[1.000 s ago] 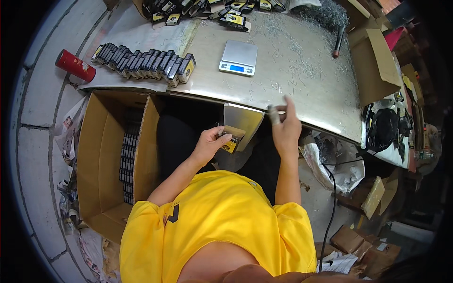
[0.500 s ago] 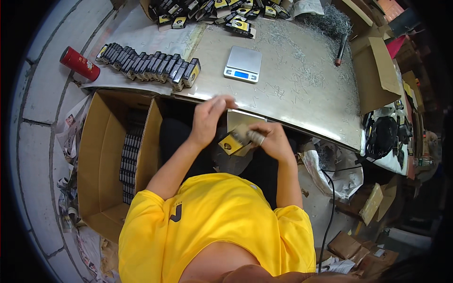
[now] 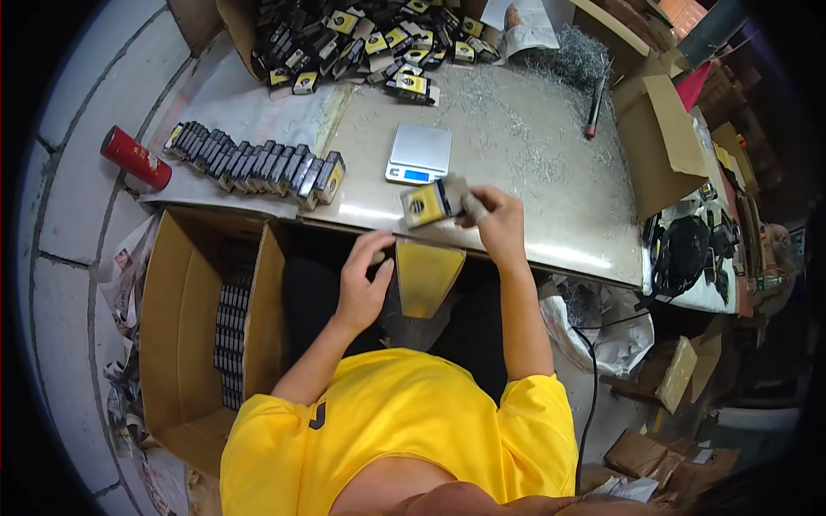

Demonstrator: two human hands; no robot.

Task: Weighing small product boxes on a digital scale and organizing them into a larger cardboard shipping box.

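The right hand (image 3: 501, 225) pinches the right end of a small yellow-and-black box (image 3: 425, 205). The box extends leftward from the grip, long axis roughly crosswise, just nearside of the scale (image 3: 420, 151). The left hand (image 3: 362, 282), half-open, visibly empty, lies lower left.

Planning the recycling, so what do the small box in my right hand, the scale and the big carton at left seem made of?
Small box: likely card, from its flat printed faces; blur hides the finish. Scale: even grey sheen suggests metal or plastic, smooth. Carton: probably cardboard, matte, from its brown creased walls.
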